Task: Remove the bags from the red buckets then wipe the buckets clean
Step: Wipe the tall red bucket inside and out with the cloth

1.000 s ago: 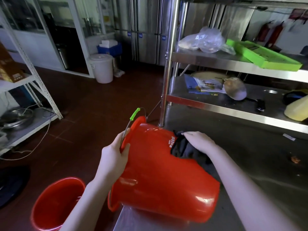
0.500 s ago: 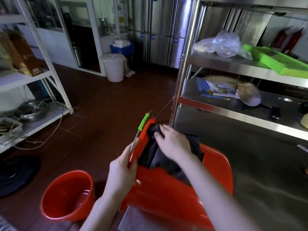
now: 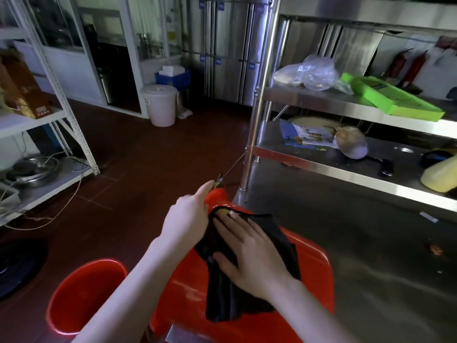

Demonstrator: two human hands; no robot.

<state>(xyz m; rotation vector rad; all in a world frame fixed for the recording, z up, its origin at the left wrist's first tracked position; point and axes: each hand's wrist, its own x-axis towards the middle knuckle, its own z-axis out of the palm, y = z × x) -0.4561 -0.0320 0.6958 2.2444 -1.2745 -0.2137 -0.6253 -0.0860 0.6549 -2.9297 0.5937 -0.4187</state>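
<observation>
Your right hand (image 3: 249, 253) presses the soft black cloth (image 3: 279, 243) with straight fingers on the red bucket (image 3: 316, 273) lying sideways under it, while your left hand (image 3: 189, 216) grips the rim, a good hold because the light, smooth plastic probably slides.

The round plastic bucket (image 3: 310, 273) on the grey steel bench (image 3: 371, 231) is glossy red, the cloth (image 3: 247, 302) on it plain black. The second plastic bucket (image 3: 81, 293) is red too, the tiled floor (image 3: 148, 157) red-brown, the flat shelf tray (image 3: 388, 101) lime green.
</observation>
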